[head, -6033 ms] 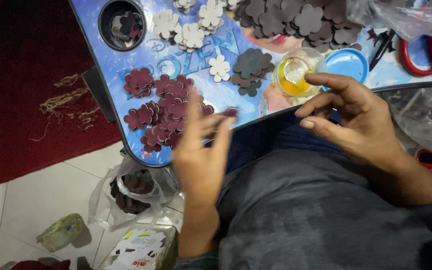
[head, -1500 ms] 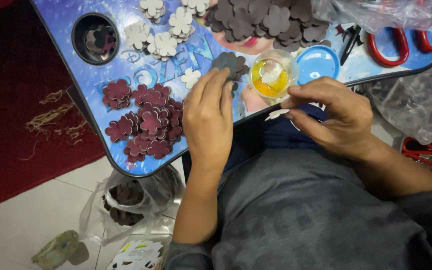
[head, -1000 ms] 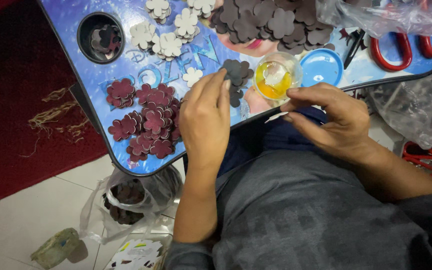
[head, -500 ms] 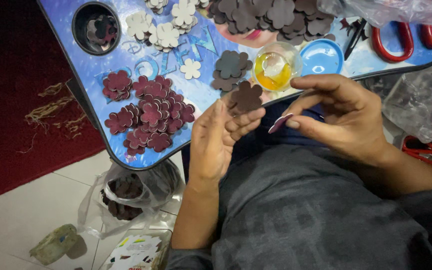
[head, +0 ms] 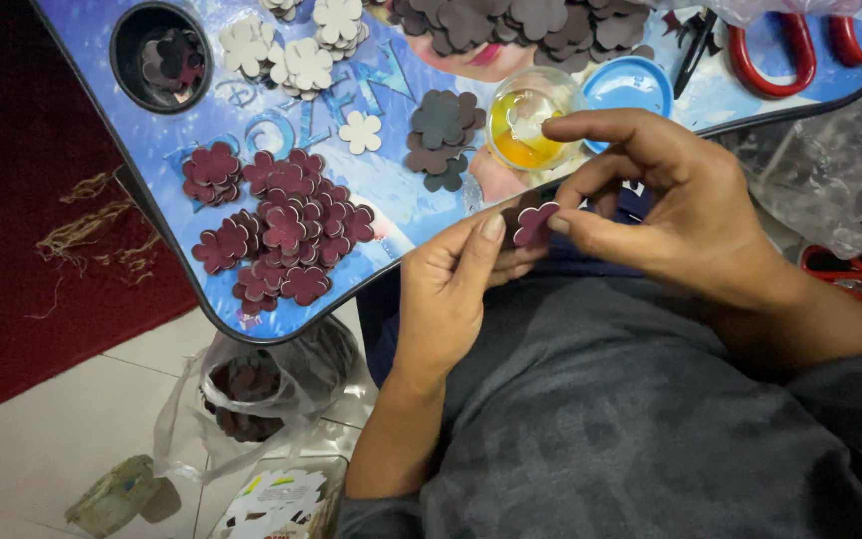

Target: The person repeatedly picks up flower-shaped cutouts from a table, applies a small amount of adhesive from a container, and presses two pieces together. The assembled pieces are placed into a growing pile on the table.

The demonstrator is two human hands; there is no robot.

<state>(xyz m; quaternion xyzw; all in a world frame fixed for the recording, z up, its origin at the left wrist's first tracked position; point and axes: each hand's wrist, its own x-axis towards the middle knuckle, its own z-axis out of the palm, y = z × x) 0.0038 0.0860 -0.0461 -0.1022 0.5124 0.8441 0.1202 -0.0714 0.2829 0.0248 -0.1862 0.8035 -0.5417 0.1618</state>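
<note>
My two hands meet just below the front edge of a blue lap tray (head: pixel 401 205), above my grey-clad lap. My right hand (head: pixel 690 215) pinches a small maroon flower cutout (head: pixel 534 224) between thumb and forefinger. My left hand (head: pixel 446 294) presses its thumb and fingers against the same piece from the left, with a darker cutout partly hidden behind it. On the tray lie a heap of maroon flower cutouts (head: pixel 286 225), a small stack of brown ones (head: pixel 441 130) and a clear cup of yellow glue (head: pixel 526 125).
A blue lid (head: pixel 631 88), red scissors (head: pixel 780 60), white flower cutouts (head: pixel 301 50), a large brown pile (head: pixel 521 20) and a round cup hole (head: pixel 160 55) sit further back on the tray. A plastic bag of cutouts (head: pixel 251 389) lies on the tiled floor beside a red carpet (head: pixel 12 200).
My left hand picked a brown cutout off the tray and drew back to my lap. My right hand has brought the maroon piece onto it, and both hands now pinch together.
</note>
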